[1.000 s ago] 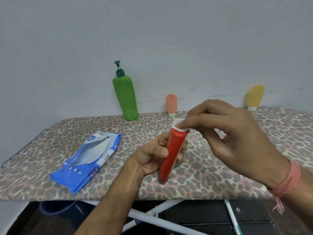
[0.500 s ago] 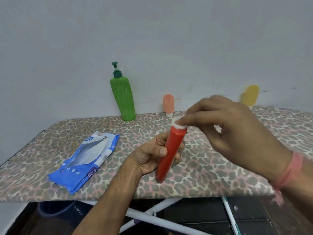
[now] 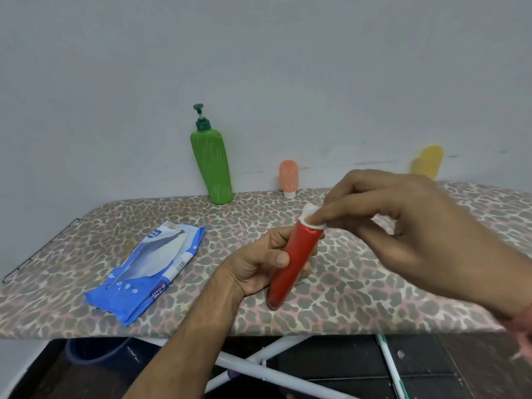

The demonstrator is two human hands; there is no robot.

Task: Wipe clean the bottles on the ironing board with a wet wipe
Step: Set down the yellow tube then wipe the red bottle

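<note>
A red bottle (image 3: 293,266) is gripped in the left hand (image 3: 259,266), the fingers curled behind it and the thumb laid across its front. It is held tilted, its top leaning away and to the right, above the near half of the ironing board (image 3: 359,283); whether its lower end touches the cover cannot be told. A small white wet wipe (image 3: 312,216) is pressed onto the bottle's top by the right hand (image 3: 408,234), pinched between fingertips and thumb (the hand is blurred, so the exact finger placement is hard to read).

Relative to the red bottle, a green pump bottle (image 3: 213,165) is seen standing upright beyond it and to the left, at the far edge of the board against the wall (image 3: 259,67). A small peach bottle (image 3: 288,180) is stood on its white cap just beyond the red bottle, also at the far edge. A yellow bottle (image 3: 427,162) is placed farther right of the red bottle, partly hidden behind the right hand. A blue pack of wipes (image 3: 146,269) is laid flat well to the left of the red bottle, its flap peeled open. Below the red bottle, white board legs (image 3: 259,367) are seen crossing over a dark floor.
</note>
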